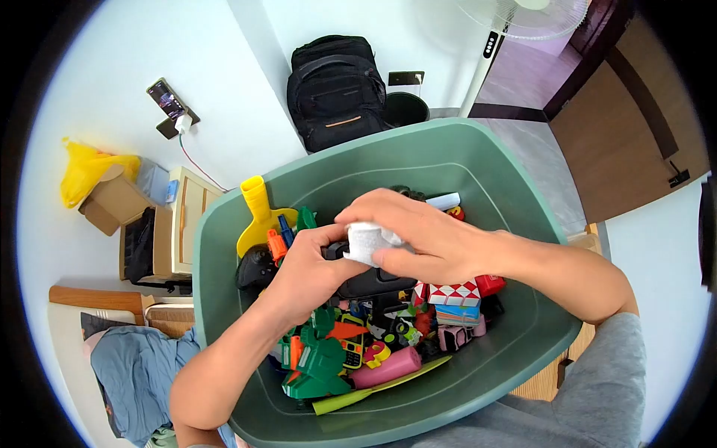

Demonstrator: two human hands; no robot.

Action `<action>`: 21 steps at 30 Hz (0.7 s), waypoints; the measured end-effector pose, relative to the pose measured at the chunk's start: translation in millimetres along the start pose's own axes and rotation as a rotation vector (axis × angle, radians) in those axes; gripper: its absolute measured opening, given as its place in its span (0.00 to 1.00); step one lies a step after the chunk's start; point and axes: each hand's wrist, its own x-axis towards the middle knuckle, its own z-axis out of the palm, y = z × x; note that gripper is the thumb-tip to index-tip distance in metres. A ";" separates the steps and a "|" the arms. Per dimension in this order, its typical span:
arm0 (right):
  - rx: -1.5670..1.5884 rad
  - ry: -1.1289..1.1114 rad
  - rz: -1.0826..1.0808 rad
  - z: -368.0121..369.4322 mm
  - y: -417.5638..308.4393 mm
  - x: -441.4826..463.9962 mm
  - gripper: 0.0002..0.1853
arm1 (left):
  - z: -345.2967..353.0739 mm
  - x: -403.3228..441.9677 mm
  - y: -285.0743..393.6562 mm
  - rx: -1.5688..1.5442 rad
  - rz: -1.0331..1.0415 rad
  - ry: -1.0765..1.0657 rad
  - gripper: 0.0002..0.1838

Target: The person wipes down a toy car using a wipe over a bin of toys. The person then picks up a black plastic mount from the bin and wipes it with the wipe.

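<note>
Right hand (427, 230) pinches white cloth (364, 243), likely light, limp, best held mid-fold; left hand (302, 270) curls beside it, grip unclear.

Two hands (314, 270) (429, 235), one tub (441, 153), one backpack (336, 95)

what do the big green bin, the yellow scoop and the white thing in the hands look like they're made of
Bin: seems to be molded plastic, satin finish, from its smooth curved walls and rounded rim.
Scoop: likely glossy plastic, judging by the bright highlights on its handle.
White thing: soft-looking and matte with a fine texture, perhaps cloth or paper towel.
</note>
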 end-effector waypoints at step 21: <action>-0.359 -0.102 0.249 -16.0 -4.2 -0.1 0.20 | -2.9 4.3 -2.9 -0.015 0.025 0.058 0.19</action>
